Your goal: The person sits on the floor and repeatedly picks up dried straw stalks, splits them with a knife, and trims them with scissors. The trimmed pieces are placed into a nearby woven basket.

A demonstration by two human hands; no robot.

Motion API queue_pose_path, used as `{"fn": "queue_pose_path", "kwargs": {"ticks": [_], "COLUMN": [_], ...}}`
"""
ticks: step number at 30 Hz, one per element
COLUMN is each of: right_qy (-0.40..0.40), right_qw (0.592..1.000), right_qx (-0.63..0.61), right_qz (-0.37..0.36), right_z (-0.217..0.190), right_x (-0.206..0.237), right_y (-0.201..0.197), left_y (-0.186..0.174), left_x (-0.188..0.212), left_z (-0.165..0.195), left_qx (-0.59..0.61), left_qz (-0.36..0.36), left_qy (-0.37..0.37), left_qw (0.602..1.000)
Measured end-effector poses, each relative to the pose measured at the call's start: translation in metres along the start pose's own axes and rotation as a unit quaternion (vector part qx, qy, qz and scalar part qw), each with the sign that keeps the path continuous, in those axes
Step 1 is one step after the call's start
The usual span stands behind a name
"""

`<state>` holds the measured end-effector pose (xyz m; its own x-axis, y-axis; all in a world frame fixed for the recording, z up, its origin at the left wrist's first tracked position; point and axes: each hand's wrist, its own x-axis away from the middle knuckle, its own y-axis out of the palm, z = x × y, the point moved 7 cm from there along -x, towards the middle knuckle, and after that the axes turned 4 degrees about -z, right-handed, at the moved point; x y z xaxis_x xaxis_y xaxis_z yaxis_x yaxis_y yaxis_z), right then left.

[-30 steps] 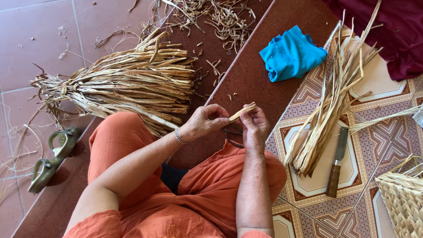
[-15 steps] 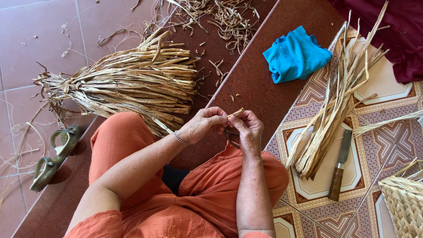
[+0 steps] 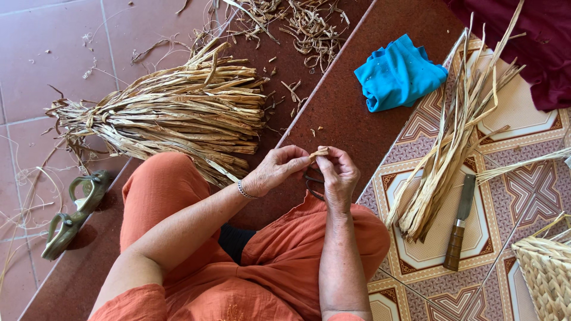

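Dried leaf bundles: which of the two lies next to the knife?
The smaller, looser bundle on the patterned tiles, right of the hands; the knife lies just beside its lower end. The large tied bundle lies on the red floor, left of the knee.

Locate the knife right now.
In the head view, the knife lies on the patterned tile floor at right, wooden handle toward the person, just right of the loose pile of dried strips and left of the woven basket.
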<state>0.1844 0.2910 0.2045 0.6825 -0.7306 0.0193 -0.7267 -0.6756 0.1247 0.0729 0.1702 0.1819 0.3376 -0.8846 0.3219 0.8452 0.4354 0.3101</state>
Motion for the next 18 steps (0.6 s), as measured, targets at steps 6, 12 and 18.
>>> {"fn": "queue_pose_path", "kwargs": {"ticks": [6, 12, 18], "right_qy": [-0.016, -0.059, 0.019], "right_qw": [1.000, 0.991, 0.999], "right_qx": [-0.002, -0.096, -0.050], "right_qz": [0.013, -0.078, -0.011], "right_z": [0.004, -0.006, 0.002], "right_x": [0.003, 0.003, 0.003], "right_y": [-0.003, 0.017, 0.012], "left_y": [-0.005, -0.005, 0.000], "left_x": [0.001, -0.001, 0.003], "left_z": [0.007, 0.004, 0.007], "left_qx": [-0.024, 0.022, -0.020], "left_qz": [0.019, 0.025, 0.026], "left_qy": [0.039, 0.081, 0.035], "left_qw": [0.999, 0.996, 0.999]}}
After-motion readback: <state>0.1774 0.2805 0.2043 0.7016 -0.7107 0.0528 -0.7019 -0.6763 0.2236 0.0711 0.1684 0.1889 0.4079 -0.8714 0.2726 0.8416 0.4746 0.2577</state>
